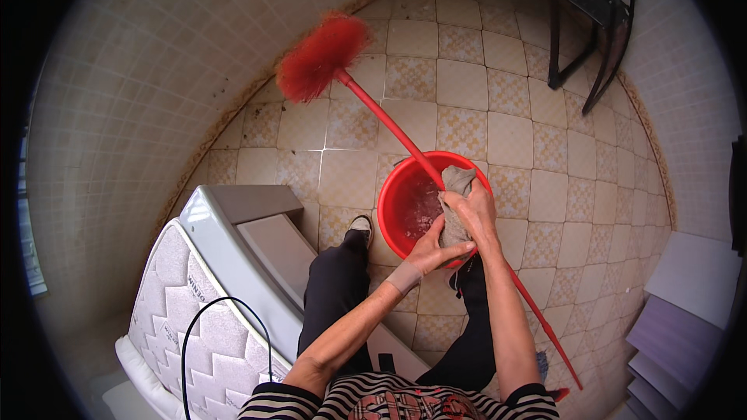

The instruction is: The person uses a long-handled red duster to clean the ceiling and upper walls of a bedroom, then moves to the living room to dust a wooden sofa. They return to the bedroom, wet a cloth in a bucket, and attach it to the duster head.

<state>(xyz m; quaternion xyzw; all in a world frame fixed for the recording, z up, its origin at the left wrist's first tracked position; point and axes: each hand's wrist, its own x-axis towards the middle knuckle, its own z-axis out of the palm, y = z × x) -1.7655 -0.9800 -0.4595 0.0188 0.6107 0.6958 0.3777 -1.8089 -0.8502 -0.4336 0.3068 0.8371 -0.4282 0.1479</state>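
Note:
A grey cloth is bunched between my two hands above a red plastic bucket. My right hand grips its upper part, while my left hand holds the lower end with the thumb laid across it. Water with some foam shows inside the bucket. A long-handled red bristle broom slants across the bucket. Its red pole passes behind the cloth and my hands, then comes out past my right forearm. Whether the cloth is wrapped around the pole cannot be seen.
At left, a quilted mattress leans beside a grey-white cabinet-like unit, with a black cable in front. A dark chair stands at the far right. Pale panels are at right. Patterned tiles cover the floor.

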